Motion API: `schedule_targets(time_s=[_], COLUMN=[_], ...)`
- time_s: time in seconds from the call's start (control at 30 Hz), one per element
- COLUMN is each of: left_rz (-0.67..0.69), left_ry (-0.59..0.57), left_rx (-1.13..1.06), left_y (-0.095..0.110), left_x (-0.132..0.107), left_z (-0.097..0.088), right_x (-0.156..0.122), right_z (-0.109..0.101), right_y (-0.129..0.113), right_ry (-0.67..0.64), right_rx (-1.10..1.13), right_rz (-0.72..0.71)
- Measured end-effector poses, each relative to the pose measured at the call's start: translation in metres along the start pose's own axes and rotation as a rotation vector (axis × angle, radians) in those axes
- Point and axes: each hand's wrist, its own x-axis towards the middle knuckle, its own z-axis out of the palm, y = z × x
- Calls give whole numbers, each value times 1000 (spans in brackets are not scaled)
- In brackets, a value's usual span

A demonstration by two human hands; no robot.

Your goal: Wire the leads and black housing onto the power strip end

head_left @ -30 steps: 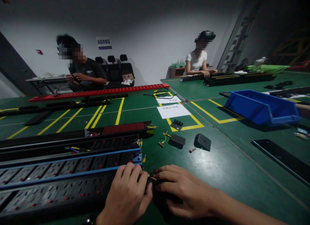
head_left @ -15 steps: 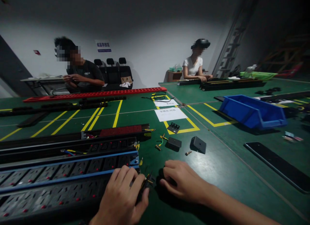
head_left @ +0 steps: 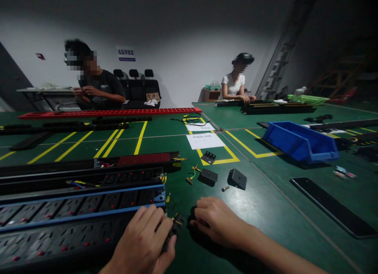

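Observation:
Along the lower left lies a black power strip [head_left: 56,238] with a row of sockets and small red parts. My left hand [head_left: 144,234] is closed around its right end, thumb on the near side. Beyond the fingertips juts a small dark end piece [head_left: 177,219] with a yellowish bit. To the right, my right hand [head_left: 215,221] rests low over the table, fingers curled inward; whatever may be inside them is hidden. Past the hands lie two black end caps [head_left: 208,176] [head_left: 238,178], a brass-coloured screw [head_left: 225,189] and a short yellow-green wire [head_left: 193,173].
A blue-edged power strip [head_left: 118,201] and more black strips lie behind the near one. On the right are a blue bin [head_left: 301,142] and a dark phone-like slab [head_left: 330,205]. White paper [head_left: 205,141] and a red rail [head_left: 112,112] lie farther back. Two people work across the table.
The view has shifted slightly, so the table's things sit a little farther left. Both hands keep nearly the same places and poses.

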Motion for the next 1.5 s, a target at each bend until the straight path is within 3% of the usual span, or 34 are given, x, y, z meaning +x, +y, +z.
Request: schedule_targets(time_s=[0.2, 0.83, 1.0, 1.2, 1.37, 1.5], left_rz=[21, 65, 89, 70, 71, 70], left_ry=[-19, 69, 78, 83, 77, 63], left_rx=[45, -29, -32, -48, -61, -69], left_y=[-1, -2, -2, -2, -3, -3], left_x=[-2, 2, 3, 4, 3, 1], left_z=[0, -8, -5, -5, -6, -6], right_x=[0, -2, -3, -6, -14, -17], right_z=[-3, -6, 2, 0, -14, -25], right_y=[0, 1, 3, 24, 48, 50], right_ry=[-19, -27, 86, 207, 208, 152], right_rx=[-9, 0, 54, -92, -226, -252], right_rz=[-7, 7, 159, 410, 571, 681])
